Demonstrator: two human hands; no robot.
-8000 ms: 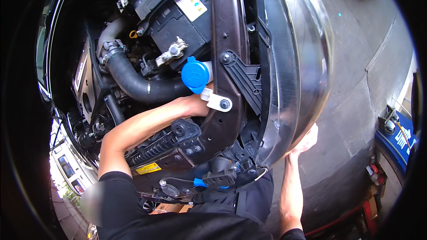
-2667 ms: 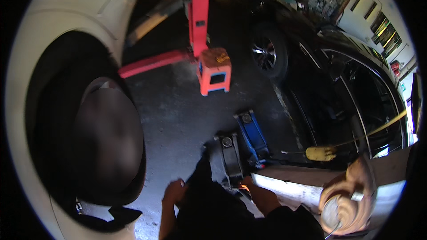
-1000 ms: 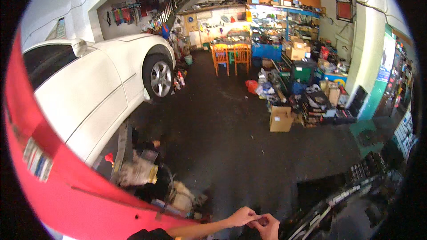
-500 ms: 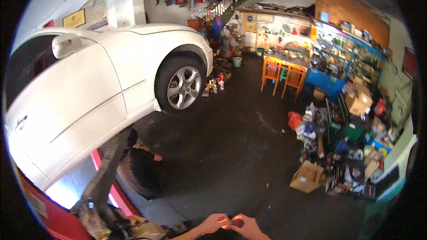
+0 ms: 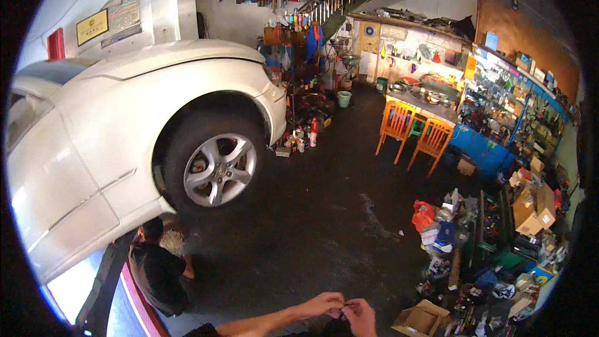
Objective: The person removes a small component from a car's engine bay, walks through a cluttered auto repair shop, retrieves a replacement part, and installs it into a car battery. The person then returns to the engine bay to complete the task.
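At the lower edge, my left hand (image 5: 324, 304) and my right hand (image 5: 360, 317) meet with the fingertips of both pinched together. Whatever they hold between them is too small and hidden to name. My left forearm reaches in from the lower left. Nearest on the right lies an open cardboard box (image 5: 422, 319) on the dark floor. To the left a white car (image 5: 81, 156) stands raised, its front wheel (image 5: 219, 170) hanging clear of the floor. Under its side a person in dark clothes (image 5: 157, 274) crouches beside a dark lift arm (image 5: 103, 290).
Along the right are heaped parts, bags and boxes, with a red plastic bag (image 5: 423, 213) at the near side. Two orange wooden chairs (image 5: 395, 125) stand by a table (image 5: 430, 107). Bottles (image 5: 312, 140) sit on the floor past the car. A staircase (image 5: 355, 0) rises at the back.
My view has moved closer to the car's front wheel, and the crouching person shows more fully. My hands appear slightly further right, still together at the fingertips.
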